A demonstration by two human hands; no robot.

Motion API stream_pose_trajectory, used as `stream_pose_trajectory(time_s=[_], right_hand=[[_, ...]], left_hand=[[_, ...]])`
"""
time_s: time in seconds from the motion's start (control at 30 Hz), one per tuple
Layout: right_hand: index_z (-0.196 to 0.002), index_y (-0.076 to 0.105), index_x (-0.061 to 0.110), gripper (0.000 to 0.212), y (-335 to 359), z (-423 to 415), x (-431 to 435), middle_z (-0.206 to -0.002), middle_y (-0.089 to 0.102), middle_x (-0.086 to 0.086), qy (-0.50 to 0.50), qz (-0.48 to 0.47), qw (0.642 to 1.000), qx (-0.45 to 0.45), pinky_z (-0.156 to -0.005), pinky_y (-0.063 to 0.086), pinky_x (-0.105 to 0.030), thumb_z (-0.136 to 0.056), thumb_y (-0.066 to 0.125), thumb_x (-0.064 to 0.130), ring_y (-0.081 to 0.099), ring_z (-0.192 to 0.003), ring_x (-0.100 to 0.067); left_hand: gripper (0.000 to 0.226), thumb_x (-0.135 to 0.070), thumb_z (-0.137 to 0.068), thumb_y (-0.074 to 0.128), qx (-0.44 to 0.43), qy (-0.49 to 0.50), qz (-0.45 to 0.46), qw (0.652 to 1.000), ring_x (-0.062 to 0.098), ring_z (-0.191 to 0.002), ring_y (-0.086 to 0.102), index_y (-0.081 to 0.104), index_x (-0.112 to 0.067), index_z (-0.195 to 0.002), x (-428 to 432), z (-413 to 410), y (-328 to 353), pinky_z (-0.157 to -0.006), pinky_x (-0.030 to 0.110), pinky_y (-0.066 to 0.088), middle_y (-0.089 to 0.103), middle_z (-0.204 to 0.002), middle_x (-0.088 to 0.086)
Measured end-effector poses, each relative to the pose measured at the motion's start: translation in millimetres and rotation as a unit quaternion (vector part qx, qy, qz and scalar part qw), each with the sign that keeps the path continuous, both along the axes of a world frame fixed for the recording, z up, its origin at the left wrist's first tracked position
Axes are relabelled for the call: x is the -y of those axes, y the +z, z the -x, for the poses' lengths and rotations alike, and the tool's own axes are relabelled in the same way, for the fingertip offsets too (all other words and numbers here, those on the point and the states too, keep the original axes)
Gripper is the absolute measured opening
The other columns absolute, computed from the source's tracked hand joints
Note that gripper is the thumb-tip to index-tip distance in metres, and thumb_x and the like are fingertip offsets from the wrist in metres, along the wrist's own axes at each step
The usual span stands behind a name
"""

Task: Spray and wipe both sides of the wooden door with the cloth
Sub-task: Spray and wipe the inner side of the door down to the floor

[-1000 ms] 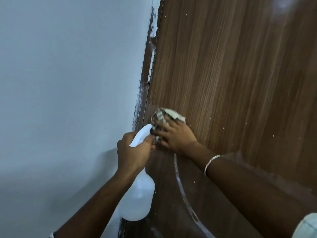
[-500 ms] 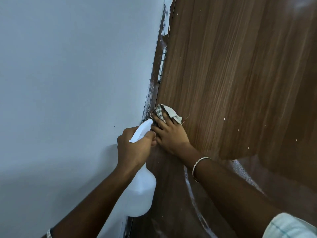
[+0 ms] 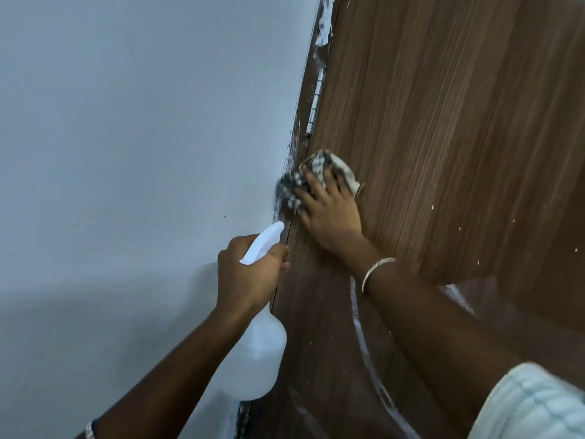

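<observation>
The brown wooden door (image 3: pixel 443 122) fills the right half of the head view, speckled with white paint spots. My right hand (image 3: pixel 329 213) presses a checked cloth (image 3: pixel 316 172) flat against the door near its hinge edge, fingers spread over it. My left hand (image 3: pixel 250 274) grips the neck of a white spray bottle (image 3: pixel 256 353), whose nozzle (image 3: pixel 269 236) points up toward the door edge. The bottle's body hangs below the fist, in front of the door frame.
A pale grey wall (image 3: pixel 126 153) takes up the left half. A metal hinge (image 3: pixel 316 99) sits on the frame above the cloth, with white paint smears (image 3: pixel 324 30) higher up. A curved white streak (image 3: pixel 361 337) runs down the lower door.
My right hand has slid the cloth upward and slightly away from the spray nozzle, along the hinge edge. My left hand keeps holding the bottle in much the same place.
</observation>
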State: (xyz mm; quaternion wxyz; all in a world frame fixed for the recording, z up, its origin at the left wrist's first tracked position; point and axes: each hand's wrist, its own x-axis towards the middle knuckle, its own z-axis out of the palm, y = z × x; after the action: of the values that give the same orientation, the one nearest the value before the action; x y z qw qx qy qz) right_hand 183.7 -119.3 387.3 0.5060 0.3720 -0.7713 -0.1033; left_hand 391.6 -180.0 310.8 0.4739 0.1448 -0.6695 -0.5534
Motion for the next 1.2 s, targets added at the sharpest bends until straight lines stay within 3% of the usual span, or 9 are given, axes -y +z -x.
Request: stream_pose_trajectory(time_s=[0.1,0.17,0.3,0.57,0.73,0.87,0.97,1.1,1.2], right_hand=[[-0.146,0.056,0.026,0.053,-83,-5,-2,-0.161,0.041,-0.004,0.024,-0.058,0.997,0.05,-0.111,0.044,-0.053,-0.097,0.043,0.043,0.038,-0.148,-0.036],[-0.14,0.062,0.023,0.053,-114,-7,-6,-0.156,0.049,-0.004,0.031,-0.098,0.992,0.078,-0.106,0.049,-0.052,-0.095,0.041,0.041,0.043,-0.145,-0.034],[-0.128,0.071,0.028,0.048,-95,1,-10,-0.149,0.056,-0.004,0.014,-0.15,0.989,0.009,-0.108,0.045,-0.047,-0.092,0.045,0.046,0.05,-0.14,-0.035],[-0.15,0.05,0.034,0.051,25,3,1,-0.167,0.029,-0.002,0.006,0.024,1.0,-0.011,-0.126,0.006,-0.05,-0.103,0.035,0.048,0.024,-0.153,-0.037],[-0.148,0.053,0.026,0.051,-78,0,3,-0.163,0.037,-0.006,0.052,0.01,0.998,0.018,-0.117,0.035,-0.055,-0.099,0.047,0.04,0.032,-0.15,-0.038],[-0.128,0.071,0.021,0.05,-129,-5,-16,-0.148,0.057,-0.007,0.07,-0.08,0.994,0.032,-0.102,0.051,-0.05,-0.093,0.04,0.04,0.052,-0.138,-0.037],[-0.13,0.07,0.029,0.054,-109,3,-18,-0.152,0.053,-0.002,0.049,-0.115,0.992,-0.001,-0.108,0.046,-0.048,-0.092,0.037,0.047,0.048,-0.141,-0.034],[-0.138,0.062,0.034,0.047,-86,0,-48,-0.162,0.04,0.002,0.032,-0.031,0.999,-0.015,-0.113,0.029,-0.046,-0.095,0.048,0.047,0.04,-0.147,-0.033],[-0.145,0.055,0.036,0.046,-91,-10,-103,-0.167,0.029,0.004,0.025,0.046,0.998,-0.037,-0.118,0.025,-0.047,-0.101,0.05,0.048,0.03,-0.15,-0.032]], left_hand=[[0.022,-0.018,-0.087,0.067,0.004,0.0,0.001,1.0,0.011,-0.063,0.067,0.068,-0.023,-0.065,-4,-7,-2,-0.074,0.041,0.061,0.068,-0.058,-0.006],[0.029,-0.017,-0.088,0.069,-0.002,0.015,-0.003,1.0,0.013,-0.063,0.064,0.062,-0.028,-0.062,-10,-11,-3,-0.075,0.042,0.061,0.063,-0.059,-0.007],[0.024,-0.018,-0.089,0.07,0.004,0.02,-0.002,1.0,0.015,-0.065,0.063,0.063,-0.026,-0.068,-15,-16,-11,-0.075,0.04,0.059,0.068,-0.069,-0.004],[0.013,-0.025,-0.091,0.069,0.011,-0.008,0.0,1.0,0.016,-0.068,0.068,0.069,-0.024,-0.078,-18,-10,-18,-0.077,0.035,0.061,0.069,-0.071,-0.007],[0.017,-0.021,-0.087,0.069,0.015,-0.009,-0.004,1.0,0.012,-0.064,0.069,0.073,-0.022,-0.071,-18,-11,-18,-0.072,0.036,0.061,0.07,-0.06,-0.007],[0.01,-0.025,-0.089,0.071,0.019,0.004,0.0,1.0,0.019,-0.075,0.066,0.069,-0.016,-0.095,-19,-10,-25,-0.078,0.037,0.061,0.069,-0.086,-0.001],[0.016,-0.026,-0.088,0.073,0.029,-0.003,-0.007,1.0,0.019,-0.077,0.066,0.071,-0.015,-0.1,-22,-8,-29,-0.077,0.035,0.06,0.07,-0.089,0.001],[0.024,-0.019,-0.087,0.071,0.031,-0.013,-0.013,0.999,0.017,-0.069,0.068,0.065,-0.029,-0.066,-25,-7,-27,-0.07,0.035,0.06,0.068,-0.064,-0.009],[0.015,-0.022,-0.09,0.071,0.025,-0.02,-0.009,0.999,0.018,-0.071,0.065,0.066,-0.028,-0.077,-29,-3,-26,-0.068,0.026,0.054,0.067,-0.075,-0.008]])
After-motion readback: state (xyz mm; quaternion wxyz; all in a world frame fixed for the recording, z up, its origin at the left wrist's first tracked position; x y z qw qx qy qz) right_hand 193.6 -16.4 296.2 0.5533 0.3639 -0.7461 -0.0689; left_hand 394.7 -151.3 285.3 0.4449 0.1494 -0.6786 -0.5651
